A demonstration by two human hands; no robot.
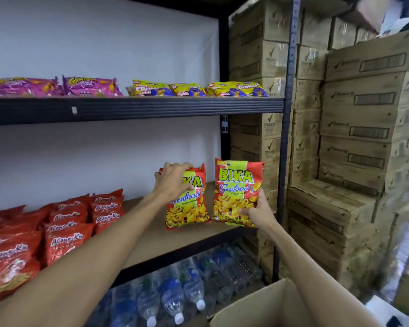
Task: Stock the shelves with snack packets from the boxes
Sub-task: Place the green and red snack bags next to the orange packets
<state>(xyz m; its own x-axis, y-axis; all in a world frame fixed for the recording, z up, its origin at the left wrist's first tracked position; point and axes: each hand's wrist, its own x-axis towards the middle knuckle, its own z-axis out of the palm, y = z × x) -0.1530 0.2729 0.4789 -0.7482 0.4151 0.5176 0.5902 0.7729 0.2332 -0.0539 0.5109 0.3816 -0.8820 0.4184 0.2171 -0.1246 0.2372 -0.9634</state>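
Holding one snack packet in each hand, I am facing the black rack (pixel 282 185). My left hand (pixel 172 182) is gripping the left Bika packet (pixel 187 210) by its top edge, fingers curled over the seal, and that packet is standing upright on the wooden board of the middle shelf (pixel 149 234). My right hand (pixel 257 212) is grasping the right Bika packet (pixel 234 192) at its lower right corner, thumb lying across the front. This packet is upright just beside the first, close to the rack's right post, and I cannot tell whether its bottom is touching the board. A narrow gap is separating the two packets.

Further left on the same board, red packets (pixel 66 223) are lying stacked in rows. On the upper shelf (pixel 151 109), purple packets (pixel 57 87) are lying to the left and yellow-and-blue packets (pixel 198 89) to the right. Under the middle shelf, water bottles (pixel 187 286) are lying packed together. An open cardboard box (pixel 281 303) is sitting below my right forearm, and stacked brown cartons (pixel 364 114) are filling the space right of the rack.
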